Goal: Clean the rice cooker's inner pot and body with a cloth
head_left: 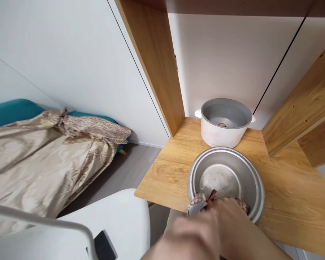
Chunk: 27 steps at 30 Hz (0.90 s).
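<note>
A round grey metal bowl (251, 173) with a wide rim stands at the front of the wooden table. My right hand (229, 216) reaches into its near side, closed on a brown-and-white patterned cloth (242, 205) that shows on both sides of the hand. By its fingers lie a grey-blue flat piece (197, 208) and a small red-and-black strip (211, 195), whose kinds I cannot make out. My left hand (189, 234) is close to the camera, beside the right, smeared by motion, its fingers unclear. Behind the bowl sits a white rice cooker body (223, 135), open at the top.
The wooden table (165, 177) has upright wooden panels (154, 68) and a shelf overhead. A white chair (124, 216) stands at the left, with a dark flat object (104, 245) on it. Farther left is a teal sofa (16, 110) draped with a beige patterned cover (43, 169).
</note>
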{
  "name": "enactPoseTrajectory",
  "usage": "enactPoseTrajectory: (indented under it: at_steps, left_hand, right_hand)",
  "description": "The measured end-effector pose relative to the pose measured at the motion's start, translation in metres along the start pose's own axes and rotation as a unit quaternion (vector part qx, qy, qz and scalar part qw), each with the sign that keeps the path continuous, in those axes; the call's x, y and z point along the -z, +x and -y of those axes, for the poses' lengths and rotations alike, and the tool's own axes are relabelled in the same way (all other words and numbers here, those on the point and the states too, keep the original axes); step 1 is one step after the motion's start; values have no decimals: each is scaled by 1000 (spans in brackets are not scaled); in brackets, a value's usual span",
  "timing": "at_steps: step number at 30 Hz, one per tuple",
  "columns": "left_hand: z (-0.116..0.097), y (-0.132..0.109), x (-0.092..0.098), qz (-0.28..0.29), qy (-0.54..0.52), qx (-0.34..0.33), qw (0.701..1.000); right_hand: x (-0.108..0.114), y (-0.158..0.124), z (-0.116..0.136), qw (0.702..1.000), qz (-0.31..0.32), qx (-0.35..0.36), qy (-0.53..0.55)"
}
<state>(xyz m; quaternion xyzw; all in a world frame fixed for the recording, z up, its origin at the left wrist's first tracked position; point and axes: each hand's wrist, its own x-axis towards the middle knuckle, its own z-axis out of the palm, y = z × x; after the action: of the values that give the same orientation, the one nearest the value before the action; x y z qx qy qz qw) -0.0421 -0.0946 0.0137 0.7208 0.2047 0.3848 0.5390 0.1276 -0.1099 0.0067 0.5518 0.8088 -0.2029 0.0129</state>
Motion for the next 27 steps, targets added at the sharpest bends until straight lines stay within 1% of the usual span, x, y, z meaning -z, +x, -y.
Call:
enactPoseTrajectory:
  at_steps: [2, 3, 4, 5, 6, 7, 8, 10, 12, 17, 20, 23, 27]
  left_hand:
    - [7, 15, 12, -78, 46, 21, 996]
    - [12, 23, 17, -140, 91, 46, 985]
    - [19, 32, 22, -212, 210, 100, 949]
    - [25, 39, 25, -232, 305, 161, 909]
    - [32, 46, 27, -217, 363, 208, 882]
    - [37, 51, 27, -173, 390, 241, 872]
    - [42, 54, 27, -134, 400, 263, 868]
    - [47, 58, 25, -76, 398, 293, 866]
    - [49, 61, 21, -51, 398, 318, 859]
    - [49, 67, 16, -32, 406, 357, 841]
    - [51, 71, 17, -43, 411, 362, 835]
    - [56, 74, 21, -52, 409, 349, 842]
    - [63, 74, 27, -58, 392, 326, 858]
  right_hand:
    - [4, -1, 1, 1000, -1, -7, 7]
    - [6, -2, 2, 1000, -6, -13, 8]
    - [7, -2, 2, 1000, -11, -19, 8]
    - [7, -3, 2, 1000, -14, -21, 8]
    - [7, -3, 2, 1000, -17, -18, 8]
    - [6, -3, 2, 1000, -22, -12, 9]
    - [5, -3, 1, 1000, -28, -7, 11]
    - [4, -3, 0, 999, -39, 3, 13]
    - [4, -3, 0, 999, -43, 10, 12]
    - [7, 2, 2, 1000, -5, 11, 3]
    - [7, 6, 4, 1000, -16, 19, 4]
    - [4, 7, 5, 999, -34, 17, -1]
    - [3, 1, 2, 999, -23, -7, -31]
